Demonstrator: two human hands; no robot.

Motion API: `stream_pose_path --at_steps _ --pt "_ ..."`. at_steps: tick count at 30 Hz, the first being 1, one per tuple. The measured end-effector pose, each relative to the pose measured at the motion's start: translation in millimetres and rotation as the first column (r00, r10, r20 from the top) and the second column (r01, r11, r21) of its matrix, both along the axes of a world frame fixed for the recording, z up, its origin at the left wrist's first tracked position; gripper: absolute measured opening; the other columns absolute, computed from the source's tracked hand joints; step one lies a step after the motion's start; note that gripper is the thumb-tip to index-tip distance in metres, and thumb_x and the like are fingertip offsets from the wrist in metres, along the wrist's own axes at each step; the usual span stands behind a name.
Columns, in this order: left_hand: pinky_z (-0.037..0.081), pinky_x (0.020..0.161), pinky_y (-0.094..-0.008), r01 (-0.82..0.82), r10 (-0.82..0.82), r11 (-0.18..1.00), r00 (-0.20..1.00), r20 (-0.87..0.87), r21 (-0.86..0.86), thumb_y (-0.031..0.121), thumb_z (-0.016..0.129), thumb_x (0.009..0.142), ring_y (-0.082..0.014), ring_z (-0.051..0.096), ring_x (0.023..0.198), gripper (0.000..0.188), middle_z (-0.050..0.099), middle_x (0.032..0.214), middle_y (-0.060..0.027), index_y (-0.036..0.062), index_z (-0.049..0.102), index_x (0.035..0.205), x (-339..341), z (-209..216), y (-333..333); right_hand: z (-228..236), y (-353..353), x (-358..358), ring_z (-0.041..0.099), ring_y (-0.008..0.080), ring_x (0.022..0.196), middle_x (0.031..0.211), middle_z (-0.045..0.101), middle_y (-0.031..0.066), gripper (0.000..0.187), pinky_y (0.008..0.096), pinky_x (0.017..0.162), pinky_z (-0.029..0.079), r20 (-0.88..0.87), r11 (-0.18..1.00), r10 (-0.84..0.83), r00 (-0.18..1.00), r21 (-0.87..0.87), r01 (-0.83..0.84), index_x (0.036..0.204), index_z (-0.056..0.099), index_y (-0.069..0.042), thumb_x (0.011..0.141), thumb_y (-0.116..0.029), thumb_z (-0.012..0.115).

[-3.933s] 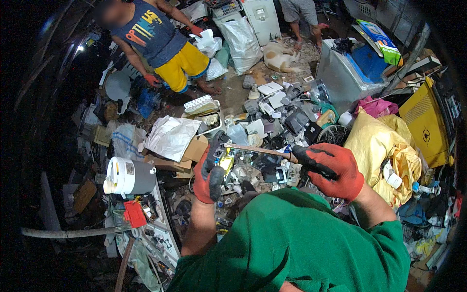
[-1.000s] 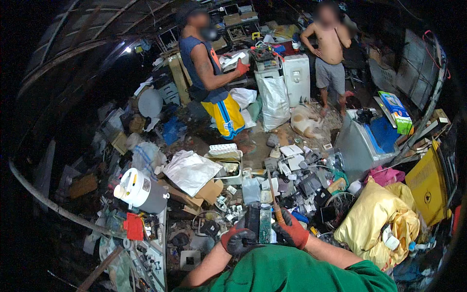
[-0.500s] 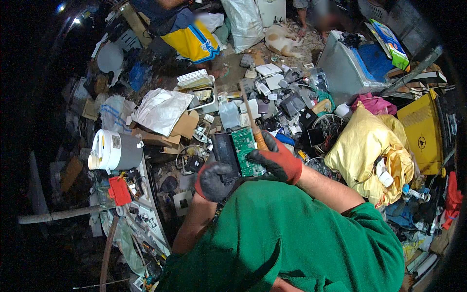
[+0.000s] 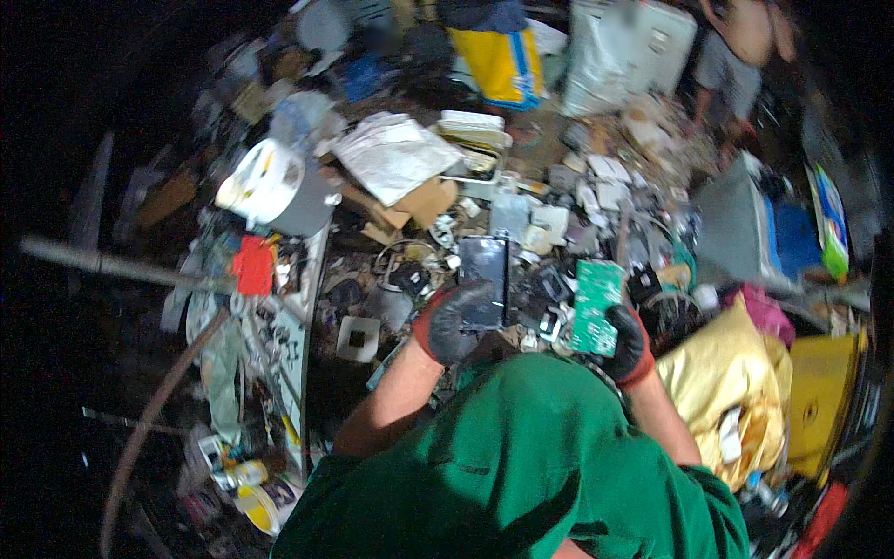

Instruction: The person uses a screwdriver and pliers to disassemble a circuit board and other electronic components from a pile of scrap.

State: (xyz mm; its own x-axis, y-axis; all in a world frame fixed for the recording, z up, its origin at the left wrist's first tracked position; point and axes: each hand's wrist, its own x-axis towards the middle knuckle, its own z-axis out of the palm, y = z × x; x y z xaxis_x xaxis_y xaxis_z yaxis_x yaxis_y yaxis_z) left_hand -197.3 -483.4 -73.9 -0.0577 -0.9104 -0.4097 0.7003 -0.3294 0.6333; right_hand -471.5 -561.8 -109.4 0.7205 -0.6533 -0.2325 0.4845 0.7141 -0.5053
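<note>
My left hand [image 4: 449,328], in a dark-palmed red glove, is closed on the side of a black rectangular casing [image 4: 483,270]. My right hand [image 4: 633,347], gloved alike, grips a green circuit board [image 4: 596,296] with its thumb across the lower right part. The board and the casing are apart, held side by side above my green-clothed lap. Behind the board rises a blurred brownish shaft [image 4: 622,233], seemingly of the long tool; whether my right hand still holds its handle is hidden.
Scattered electronic scrap covers the ground ahead. At left stand a white-and-grey jug [image 4: 279,191] and a red object [image 4: 253,266]. A yellow sack [image 4: 722,373] and a yellow panel [image 4: 824,401] are at right. Two people are at the back, one in yellow shorts [image 4: 494,65].
The circuit board has come away from the black casing. My right hand has moved right with the board, while the casing stays in my left hand. The view has shifted.
</note>
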Motion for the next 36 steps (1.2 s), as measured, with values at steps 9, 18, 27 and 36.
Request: stream_pose_path --at_steps 9,18,27,36 --pt "0.057 0.078 -0.0405 -0.409 0.413 0.911 0.901 0.133 -0.056 0.0 0.062 0.084 -0.0253 0.068 0.089 0.036 0.068 0.105 -0.0112 0.003 0.059 0.12 63.9 -71.6 72.6 -63.6 -9.4 -20.8 0.062 0.0237 0.102 0.11 0.064 0.0096 0.036 0.0391 0.088 0.051 -0.158 0.999 0.034 0.987 0.029 -0.029 0.119 0.057 -0.009 0.094 -0.034 0.051" --pt "0.054 0.073 -0.0376 -0.66 0.692 0.648 0.718 0.067 0.38 0.014 0.067 0.082 -0.0238 0.065 0.078 0.031 0.068 0.095 -0.0065 0.0064 0.064 0.111 138.3 -246.2 225.7 -69.4 -11.7 -13.2 0.064 0.0223 0.089 0.105 0.064 0.0099 0.04 0.035 0.076 0.054 -0.538 0.949 -0.03 0.842 -0.281 -0.145 0.117 0.057 -0.004 0.096 -0.036 0.046" --pt "0.045 0.097 -0.0497 -0.355 -0.224 0.783 0.606 0.764 0.511 0.041 0.06 0.087 -0.0278 0.056 0.117 0.047 0.056 0.132 -0.0095 0.015 0.056 0.126 157.5 -331.6 286.7 -69.4 -6.7 -13.5 0.065 0.0216 0.089 0.101 0.065 0.0101 0.039 0.0369 0.075 0.055 -0.518 0.974 0.008 0.855 -0.19 -0.124 0.118 0.056 -0.002 0.094 -0.031 0.05" --pt "0.049 0.08 -0.041 -0.774 0.622 0.468 0.631 0.463 0.426 0.049 0.06 0.088 -0.0268 0.062 0.096 0.047 0.066 0.114 -0.0032 0.0135 0.061 0.119 235.4 -289.6 235.5 -55.2 1.8 -11.0 0.066 0.0206 0.081 0.097 0.066 0.0115 0.042 0.0327 0.07 0.054 -0.635 0.807 -0.197 0.747 -0.538 -0.244 0.116 0.058 0.0 0.096 -0.034 0.044"
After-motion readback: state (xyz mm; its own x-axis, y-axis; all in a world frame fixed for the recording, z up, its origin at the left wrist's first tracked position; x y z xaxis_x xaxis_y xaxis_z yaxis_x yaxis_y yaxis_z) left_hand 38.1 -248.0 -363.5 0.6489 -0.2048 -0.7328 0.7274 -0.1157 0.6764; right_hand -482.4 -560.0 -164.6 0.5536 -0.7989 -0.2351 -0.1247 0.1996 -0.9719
